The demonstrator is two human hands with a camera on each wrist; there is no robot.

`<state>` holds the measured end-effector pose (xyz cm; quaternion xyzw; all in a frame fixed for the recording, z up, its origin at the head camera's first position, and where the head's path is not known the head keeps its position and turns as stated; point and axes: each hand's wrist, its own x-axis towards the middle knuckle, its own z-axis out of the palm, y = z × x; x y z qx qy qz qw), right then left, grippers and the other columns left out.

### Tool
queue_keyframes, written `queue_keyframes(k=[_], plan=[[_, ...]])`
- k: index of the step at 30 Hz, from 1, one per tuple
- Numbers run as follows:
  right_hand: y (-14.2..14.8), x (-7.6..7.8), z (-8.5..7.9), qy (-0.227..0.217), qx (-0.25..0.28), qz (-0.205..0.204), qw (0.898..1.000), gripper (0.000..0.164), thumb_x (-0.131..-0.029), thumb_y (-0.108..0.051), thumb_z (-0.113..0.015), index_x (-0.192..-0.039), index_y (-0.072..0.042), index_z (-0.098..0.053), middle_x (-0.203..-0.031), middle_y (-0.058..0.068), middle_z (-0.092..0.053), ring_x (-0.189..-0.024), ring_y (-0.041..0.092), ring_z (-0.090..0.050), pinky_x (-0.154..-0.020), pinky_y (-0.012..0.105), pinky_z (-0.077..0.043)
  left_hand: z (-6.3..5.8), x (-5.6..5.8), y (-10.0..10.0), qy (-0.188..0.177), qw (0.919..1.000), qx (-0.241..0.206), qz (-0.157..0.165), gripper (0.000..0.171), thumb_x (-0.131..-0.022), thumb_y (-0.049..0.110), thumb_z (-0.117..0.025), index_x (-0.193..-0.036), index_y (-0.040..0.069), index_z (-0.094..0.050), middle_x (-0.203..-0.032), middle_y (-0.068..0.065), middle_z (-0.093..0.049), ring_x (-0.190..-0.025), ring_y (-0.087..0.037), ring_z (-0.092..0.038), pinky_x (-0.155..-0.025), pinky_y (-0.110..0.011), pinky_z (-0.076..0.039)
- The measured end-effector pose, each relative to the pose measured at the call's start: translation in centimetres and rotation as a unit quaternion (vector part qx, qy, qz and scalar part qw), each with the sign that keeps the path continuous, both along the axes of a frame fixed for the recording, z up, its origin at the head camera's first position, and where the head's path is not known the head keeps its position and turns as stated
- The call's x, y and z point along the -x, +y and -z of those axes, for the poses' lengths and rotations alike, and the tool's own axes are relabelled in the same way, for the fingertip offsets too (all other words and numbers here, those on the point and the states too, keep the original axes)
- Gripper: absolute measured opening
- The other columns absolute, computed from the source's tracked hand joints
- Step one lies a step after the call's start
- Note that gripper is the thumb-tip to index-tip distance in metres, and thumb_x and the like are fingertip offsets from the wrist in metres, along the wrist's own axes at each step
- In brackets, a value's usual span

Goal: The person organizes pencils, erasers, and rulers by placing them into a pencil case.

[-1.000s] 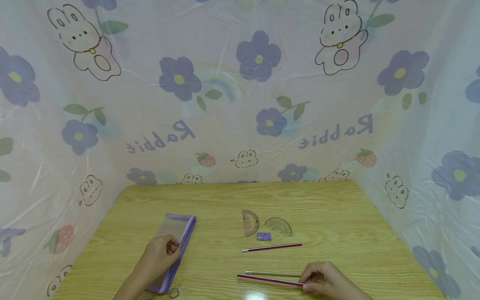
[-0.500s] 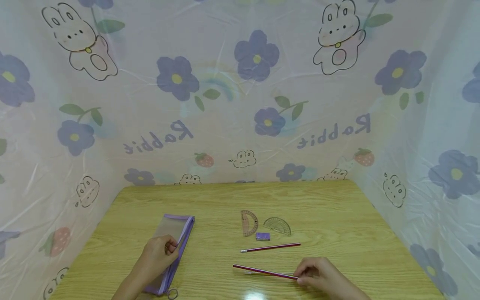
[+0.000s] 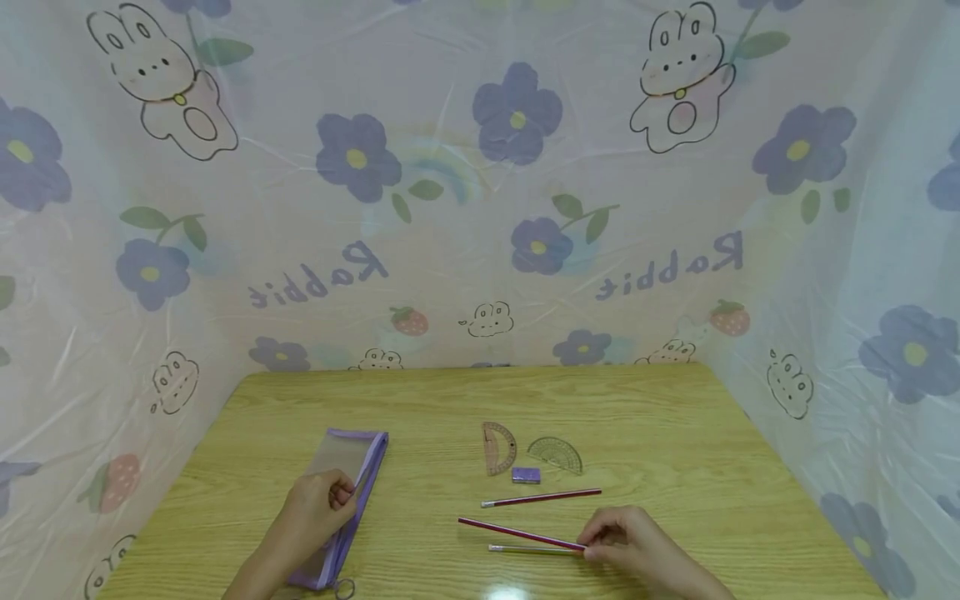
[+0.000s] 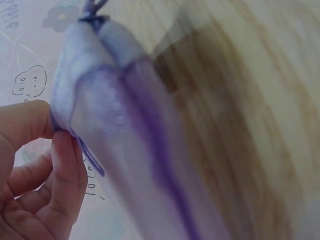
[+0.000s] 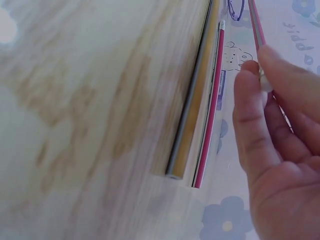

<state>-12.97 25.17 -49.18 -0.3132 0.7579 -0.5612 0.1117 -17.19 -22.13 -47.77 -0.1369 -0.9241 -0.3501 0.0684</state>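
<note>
Pencil [image 3: 521,534] and pouch [image 3: 345,458] are pinched in separate hands [image 3: 630,540] [image 3: 317,504].

Purple trims the sheer greyish case [image 3: 341,457] at seven o'clock and covers the eraser [image 3: 527,475], two striped pencils [image 3: 521,534] are red, a third pencil [image 3: 528,549] yellowish, one protractor [image 3: 491,451] pinkish, the bench [image 3: 675,442] yellow wood-grain, and the backdrop [image 3: 450,225] at twelve o'clock pale and purple-flowered.

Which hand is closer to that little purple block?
Right. The right hand holds a red pencil right of the purple block, nearer the camera; the left hand, pinching the pouch, is much farther, to its left.
</note>
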Motion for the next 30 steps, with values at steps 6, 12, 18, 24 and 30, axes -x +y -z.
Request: queue_keyframes(k=[6,12,18,24,30], plan=[[-0.3,0.3,-0.2,-0.005,-0.008,0.011,1.0,0.01,-0.093,-0.006,-0.069,-0.099,0.001,-0.071,-0.093,0.013,-0.071,-0.079,0.009,-0.065,-0.065,0.028,-0.059,-0.1,0.1,-0.1,0.006,1.0,0.003,-0.007,0.014,-0.076,-0.01,-0.073,-0.078,0.002,-0.066,-0.068,0.004,-0.059,-0.058,0.0,-0.055,-0.053,-0.014,-0.052],[-0.3,0.6,-0.3,-0.019,-0.008,0.013,1.0,0.01,-0.093,-0.006,-0.069,-0.098,0.002,-0.072,-0.094,0.013,-0.071,-0.079,0.01,-0.065,-0.066,0.028,-0.059,-0.3,0.0,-0.1,0.006,1.0,0.006,-0.004,0.014,-0.077,-0.011,-0.073,-0.079,0.002,-0.066,-0.068,0.005,-0.059,-0.058,0.0,-0.054,-0.053,-0.014,-0.051],[-0.5,0.6,-0.1,-0.026,-0.005,0.013,1.0,0.01,-0.092,-0.006,-0.069,-0.098,0.003,-0.071,-0.093,0.014,-0.07,-0.078,0.007,-0.064,-0.064,0.028,-0.059,-0.5,-0.1,-0.1,-0.003,1.0,-0.003,0.001,0.012,-0.078,-0.009,-0.074,-0.081,0.0,-0.067,-0.069,0.004,-0.059,-0.059,-0.001,-0.055,-0.054,-0.014,-0.052],[-0.7,0.6,0.0,-0.002,-0.002,0.018,1.0,0.008,-0.091,-0.003,-0.07,-0.095,0.004,-0.071,-0.09,0.012,-0.07,-0.078,0.005,-0.063,-0.063,0.026,-0.058,-0.4,-0.3,0.0,-0.003,0.9999,-0.013,0.008,0.013,-0.079,-0.01,-0.073,-0.082,0.0,-0.066,-0.069,0.003,-0.06,-0.059,-0.001,-0.055,-0.054,-0.015,-0.052],[-1.1,1.0,0.0,0.002,-0.009,0.028,1.0,0.007,-0.089,0.001,-0.072,-0.094,0.006,-0.071,-0.087,0.013,-0.07,-0.078,0.005,-0.063,-0.064,0.025,-0.058,-0.5,-0.2,0.3,-0.001,0.9999,-0.01,0.003,0.012,-0.079,-0.01,-0.072,-0.081,0.001,-0.066,-0.07,0.003,-0.059,-0.059,-0.001,-0.055,-0.054,-0.015,-0.052]])
